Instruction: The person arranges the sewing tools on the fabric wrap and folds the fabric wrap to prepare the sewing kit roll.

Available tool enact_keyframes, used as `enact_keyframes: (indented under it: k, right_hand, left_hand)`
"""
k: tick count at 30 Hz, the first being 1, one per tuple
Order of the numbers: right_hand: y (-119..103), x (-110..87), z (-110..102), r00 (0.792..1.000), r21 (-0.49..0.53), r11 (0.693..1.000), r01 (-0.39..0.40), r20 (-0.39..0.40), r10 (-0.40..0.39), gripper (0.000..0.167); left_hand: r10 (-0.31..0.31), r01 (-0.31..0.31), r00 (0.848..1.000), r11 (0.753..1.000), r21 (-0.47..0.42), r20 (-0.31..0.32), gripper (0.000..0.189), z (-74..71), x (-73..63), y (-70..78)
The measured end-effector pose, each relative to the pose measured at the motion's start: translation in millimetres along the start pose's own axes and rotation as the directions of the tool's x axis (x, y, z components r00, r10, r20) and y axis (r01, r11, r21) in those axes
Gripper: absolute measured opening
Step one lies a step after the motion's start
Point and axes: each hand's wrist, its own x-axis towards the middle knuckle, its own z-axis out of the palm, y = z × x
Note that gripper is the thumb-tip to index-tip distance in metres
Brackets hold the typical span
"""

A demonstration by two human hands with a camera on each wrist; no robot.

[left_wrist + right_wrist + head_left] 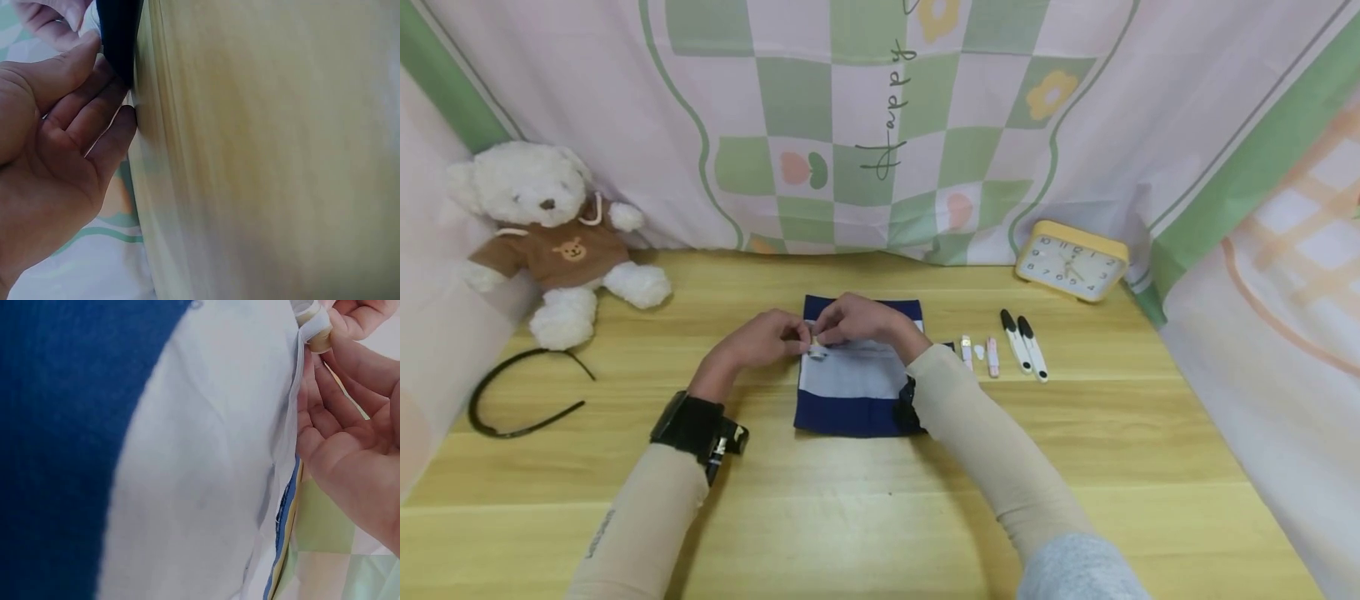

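The right hand point(868, 318) pinches a small spool point(817, 353) above the striped cloth point(850, 381), likely to steady it; the left hand's point(758, 342) fingertips meet its side, though whether they grip it cannot be told. Snips point(1016, 342) lie right of both hands, presumably for easy reach.

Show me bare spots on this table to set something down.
Bare tabletop: between the forearms, nearer than the cloth; and right of the black-and-white tools, nearer than the clock. Crowded: the cloth, where left hand and right hand meet at the thread spool, and just right, with small pink-and-white items.
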Motion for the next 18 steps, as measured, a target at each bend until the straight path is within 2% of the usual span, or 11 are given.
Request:
enact_keyframes:
  k: [7,18]
  right_hand:
    - [0.2,0.7,0.1,1.0,-0.049,0.999,0.005,0.015,-0.004,0.024]
    - [-0.1,0.6,-1.2,0.998,-0.148,0.988,0.039,0.05,-0.032,0.024]
  left_hand:
    - [-0.025,0.025,1.0,1.0,-0.007,-0.011,0.01,1.5,0.8,1.2]
    - [-0.024,0.024,1.0,1.0,0.006,-0.016,0.007,1.4,-1.1,3.7]
